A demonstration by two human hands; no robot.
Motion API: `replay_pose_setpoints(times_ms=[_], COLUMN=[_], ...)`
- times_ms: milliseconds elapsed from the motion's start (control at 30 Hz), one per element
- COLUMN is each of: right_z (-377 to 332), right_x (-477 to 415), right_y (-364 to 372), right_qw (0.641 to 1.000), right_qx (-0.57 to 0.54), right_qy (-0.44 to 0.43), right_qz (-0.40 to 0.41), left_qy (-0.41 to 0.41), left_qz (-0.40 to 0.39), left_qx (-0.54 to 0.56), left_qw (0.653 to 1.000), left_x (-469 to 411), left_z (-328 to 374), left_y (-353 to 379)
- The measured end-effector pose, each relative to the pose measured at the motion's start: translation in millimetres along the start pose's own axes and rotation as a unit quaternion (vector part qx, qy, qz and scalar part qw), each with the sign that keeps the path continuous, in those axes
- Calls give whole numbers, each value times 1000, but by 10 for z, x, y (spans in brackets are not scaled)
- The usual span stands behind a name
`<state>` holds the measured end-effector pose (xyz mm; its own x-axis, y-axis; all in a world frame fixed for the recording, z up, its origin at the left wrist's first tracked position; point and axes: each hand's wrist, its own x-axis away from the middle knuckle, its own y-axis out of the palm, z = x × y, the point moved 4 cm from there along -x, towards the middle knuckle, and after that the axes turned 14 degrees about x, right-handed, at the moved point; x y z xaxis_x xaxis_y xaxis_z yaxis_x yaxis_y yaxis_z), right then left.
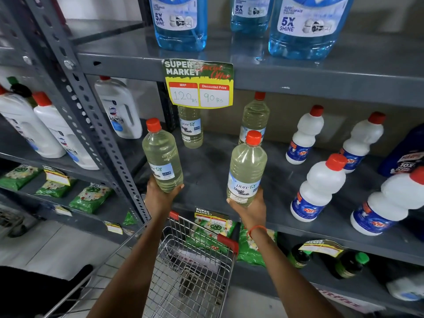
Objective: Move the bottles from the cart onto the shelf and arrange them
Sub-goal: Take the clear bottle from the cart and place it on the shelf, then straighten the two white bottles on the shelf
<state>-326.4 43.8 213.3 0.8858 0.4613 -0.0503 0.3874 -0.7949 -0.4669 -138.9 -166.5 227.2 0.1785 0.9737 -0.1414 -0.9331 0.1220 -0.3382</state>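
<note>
My left hand (160,196) grips the base of a clear bottle of pale yellow liquid with a red cap (161,154), held upright at the front left of the grey middle shelf (206,177). My right hand (250,208) holds a second such bottle (247,168) by its base, upright over the shelf's front edge. Two more of the same bottles stand at the back of that shelf, one (190,127) behind the price tag and one (254,118) to its right. The wire cart (195,267) stands below my arms; I see no bottle in it.
White bottles with red caps (319,187) fill the shelf's right half. A yellow price tag (198,83) hangs from the upper shelf, which carries large blue cleaner bottles (181,21). A slotted upright post (91,106) stands left, with white jugs (119,109) beyond. Green packets lie on lower shelves.
</note>
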Motion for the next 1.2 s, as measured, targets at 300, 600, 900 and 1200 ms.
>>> replay_pose_setpoints(times_ms=[300,600,900,1200], right_z=[-81,-414,289,1257], right_x=[16,476,584,-64], right_y=[-38,-752,-2323,-2801], right_qw=[1000,974,938,990], right_qx=[-18,34,48,62], right_qy=[3,-184,-149,70], right_qz=[-22,126,310,104], left_qy=[-37,211,223,-3], left_qz=[-44,-63,-160,-136], left_qx=[45,72,82,116], left_qw=[997,973,958,984], left_x=[101,1312,2621,2617], left_z=[98,956,1363,1290], left_y=[10,443,1885,2433])
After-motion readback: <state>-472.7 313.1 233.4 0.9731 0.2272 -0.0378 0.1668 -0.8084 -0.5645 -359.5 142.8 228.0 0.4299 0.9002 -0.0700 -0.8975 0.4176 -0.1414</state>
